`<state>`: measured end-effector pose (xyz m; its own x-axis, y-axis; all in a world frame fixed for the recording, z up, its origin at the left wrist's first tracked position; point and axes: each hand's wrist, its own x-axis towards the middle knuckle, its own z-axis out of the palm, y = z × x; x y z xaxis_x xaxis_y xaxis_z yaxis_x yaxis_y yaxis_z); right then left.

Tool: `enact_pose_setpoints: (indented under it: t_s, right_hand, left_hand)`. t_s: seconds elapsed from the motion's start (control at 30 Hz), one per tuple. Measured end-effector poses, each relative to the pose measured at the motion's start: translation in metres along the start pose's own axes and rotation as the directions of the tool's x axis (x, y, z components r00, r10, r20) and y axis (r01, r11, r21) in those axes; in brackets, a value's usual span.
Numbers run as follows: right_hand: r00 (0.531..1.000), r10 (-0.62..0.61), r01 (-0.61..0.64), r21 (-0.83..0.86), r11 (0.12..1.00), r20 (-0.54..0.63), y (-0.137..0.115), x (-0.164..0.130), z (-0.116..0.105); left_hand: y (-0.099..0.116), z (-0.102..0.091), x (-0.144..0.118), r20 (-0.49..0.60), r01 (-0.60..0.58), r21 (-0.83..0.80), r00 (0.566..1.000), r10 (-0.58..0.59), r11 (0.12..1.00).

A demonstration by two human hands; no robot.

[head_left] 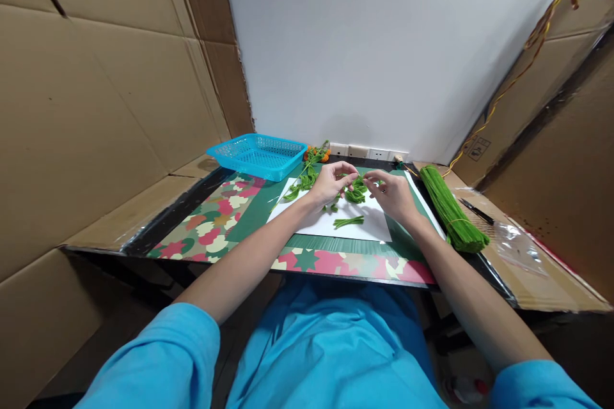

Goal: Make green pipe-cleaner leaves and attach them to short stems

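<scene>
My left hand [336, 181] and my right hand [391, 194] are held close together above a white sheet [374, 230], thumbs and fingers pinched, tips nearly meeting. What they pinch is too small to make out. Just under and behind the fingers are curled green fuzzy pieces [355, 194], partly covered by the hands. Nearer me on the sheet lie several short straight green fuzzy lengths [349, 222]. To the left of my left hand, a green fuzzy leafy stem [303, 183] stretches back to orange flower-like pieces [325, 154].
A blue plastic basket [278, 174] stands at the back left on the patterned mat [206, 223]. On the right lie a thick bundle of green fuzzy stems [448, 208], a dark pen-like tool [476, 211] and a clear plastic bag [518, 246]. Cardboard walls flank the table; wall sockets [378, 154] line the back.
</scene>
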<state>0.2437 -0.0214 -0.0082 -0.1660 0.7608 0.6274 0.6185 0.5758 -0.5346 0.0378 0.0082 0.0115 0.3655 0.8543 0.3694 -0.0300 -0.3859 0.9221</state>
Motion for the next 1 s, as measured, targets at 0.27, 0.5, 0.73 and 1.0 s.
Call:
enact_pose_setpoints:
  t_s: [0.27,0.5,0.73,1.0]
  right_hand:
    - [0.999,-0.034,0.034,0.039,0.999,-0.013,-0.0053,0.0003,-0.0011]
    - [0.996,-0.079,0.080,0.027,0.996,-0.051,-0.0055,0.0004,-0.0009]
    - [0.988,-0.153,0.153,-0.006,0.988,0.013,-0.0006,-0.0004,0.0019]
    - [0.992,-0.123,0.121,0.050,0.991,0.036,-0.0047,-0.0004,0.0008]
  left_hand:
    - [-0.0004,-0.0002,0.0006,0.002,-0.003,-0.025,1.000,0.003,1.000]
    - [-0.0017,-0.0003,0.0019,-0.002,0.032,-0.042,0.999,-0.032,0.999]
    - [-0.0075,-0.0008,0.0025,-0.030,0.023,-0.016,0.999,-0.023,1.000]
    - [-0.0072,-0.0014,0.0020,-0.002,0.038,0.053,0.999,-0.038,0.998]
